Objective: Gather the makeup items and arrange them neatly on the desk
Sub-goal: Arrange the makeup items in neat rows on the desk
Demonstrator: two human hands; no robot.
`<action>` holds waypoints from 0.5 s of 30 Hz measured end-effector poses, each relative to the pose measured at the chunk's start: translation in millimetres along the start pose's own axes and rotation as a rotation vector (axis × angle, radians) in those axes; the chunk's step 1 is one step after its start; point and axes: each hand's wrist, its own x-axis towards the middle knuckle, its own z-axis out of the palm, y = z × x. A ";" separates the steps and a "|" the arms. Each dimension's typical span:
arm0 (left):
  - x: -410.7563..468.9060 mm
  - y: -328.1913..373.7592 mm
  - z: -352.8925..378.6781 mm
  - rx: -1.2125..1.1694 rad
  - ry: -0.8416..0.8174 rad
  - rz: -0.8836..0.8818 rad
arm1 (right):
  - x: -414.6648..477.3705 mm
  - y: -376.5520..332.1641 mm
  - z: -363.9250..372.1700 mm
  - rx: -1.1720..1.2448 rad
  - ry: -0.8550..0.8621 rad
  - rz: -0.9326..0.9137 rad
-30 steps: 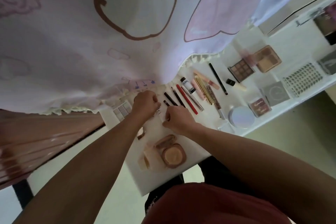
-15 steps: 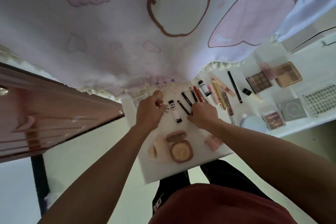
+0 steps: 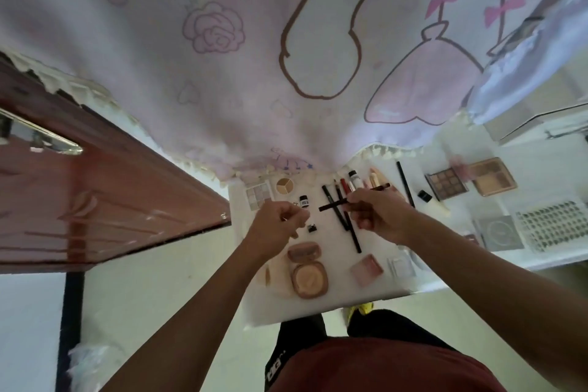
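Right hand (image 3: 381, 218) tight around a dark pencil (image 3: 332, 206); left hand (image 3: 280, 223) curled, contents unclear.

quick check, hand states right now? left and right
Left hand: fingers curled; cannot tell whether it holds anything.
Right hand: closed, gripping a slim dark brown makeup pencil.
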 end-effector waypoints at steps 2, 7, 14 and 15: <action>-7.6 10.2 6.6 -0.078 -0.062 0.003 | -13.2 -1.0 0.8 0.023 -0.053 -0.011; -18.9 22.4 15.7 -0.149 -0.058 0.039 | -35.2 -3.3 -6.7 0.005 -0.165 0.003; -28.9 30.8 16.2 -0.008 -0.020 0.122 | -44.7 -21.5 -42.7 -0.563 -0.198 -0.190; -29.6 32.3 17.6 0.039 -0.023 0.143 | -47.5 -23.0 -42.8 -0.722 -0.233 -0.226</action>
